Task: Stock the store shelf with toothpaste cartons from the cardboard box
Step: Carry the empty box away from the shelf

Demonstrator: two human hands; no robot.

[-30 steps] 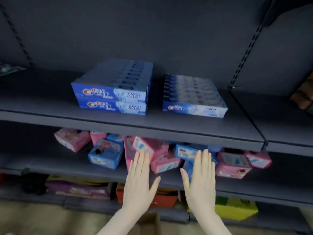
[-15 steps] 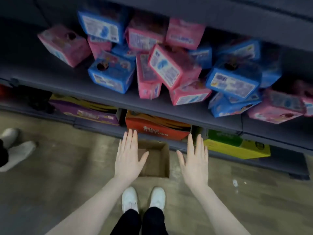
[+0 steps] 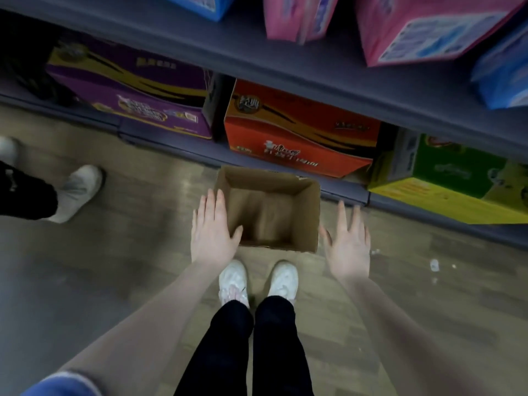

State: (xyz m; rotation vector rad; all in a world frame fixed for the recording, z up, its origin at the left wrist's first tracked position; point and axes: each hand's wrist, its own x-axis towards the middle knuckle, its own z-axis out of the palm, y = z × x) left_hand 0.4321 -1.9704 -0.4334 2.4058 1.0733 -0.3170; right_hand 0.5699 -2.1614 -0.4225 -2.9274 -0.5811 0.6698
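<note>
The cardboard box (image 3: 268, 210) sits open on the wooden floor (image 3: 114, 267), just in front of the bottom shelf (image 3: 171, 144) and just beyond the person's white shoes (image 3: 233, 278); its inside shows only bare brown cardboard, with no toothpaste carton visible in it. The left hand (image 3: 213, 232) is spread flat with straight fingers, overlapping the box's left wall in the view, its thumb reaching over the near-left corner; whether it touches the cardboard cannot be told. The right hand (image 3: 348, 241) is also spread wide and holds nothing, just beside the box's right wall and apart from it. Behind the box, along the bottom shelf's front edge, stand a purple carton (image 3: 128, 92) to the left, an orange-red carton (image 3: 297, 130) directly behind, and a green and yellow carton (image 3: 451, 181) to the right, all with print too blurred to read. The shelf above (image 3: 285, 61) overhangs them and carries pink boxes (image 3: 423, 27) and blue boxes (image 3: 500, 70), cut off by the top and right edges of the view. At the left edge another person's white shoe (image 3: 77, 190) and dark trouser leg (image 3: 25, 192) stand on the floor, partly cut off. Small white scraps (image 3: 434, 264) lie on the floor to the right of the right hand. A blue sleeve (image 3: 60, 385) shows at the bottom-left corner.
</note>
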